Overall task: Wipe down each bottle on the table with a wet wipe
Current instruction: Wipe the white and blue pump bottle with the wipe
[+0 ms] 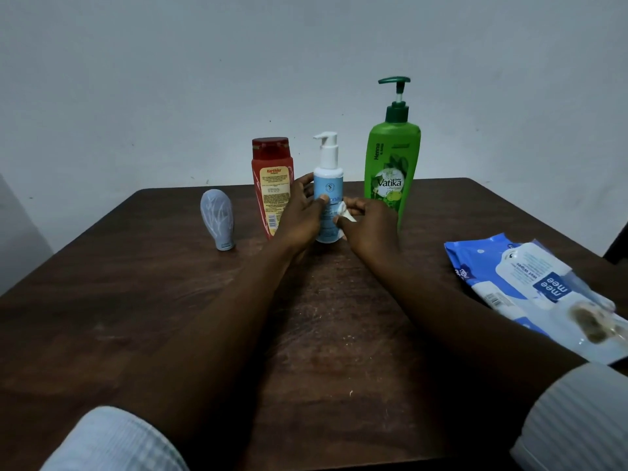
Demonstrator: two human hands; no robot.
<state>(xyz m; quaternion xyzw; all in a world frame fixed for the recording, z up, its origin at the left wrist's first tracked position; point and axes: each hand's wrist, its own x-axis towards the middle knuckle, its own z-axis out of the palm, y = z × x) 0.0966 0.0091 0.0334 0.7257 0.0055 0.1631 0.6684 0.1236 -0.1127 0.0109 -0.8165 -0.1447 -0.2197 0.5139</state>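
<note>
Here, left hand [300,217] grips white bottle [328,185]; right hand [372,227] pinches wipe [342,211] against it (pack [530,283] at table [153,300] edge).

Four bottles stand in a row across the far half of the table [136,300]. Open wood lies left of the grey bottle [217,219], and an open gap separates it from the red bottle [272,185]. The left hand [302,219], gripping the white bottle [328,178], fills the gap between red and white. The right hand [370,229], pinching a wipe [343,212] against it, blocks the gap toward the green bottle [390,164]. Bare wood shows between the forearms. The wipes pack [530,287] takes the near right side, with open wood beyond it, right of the green bottle.
</note>
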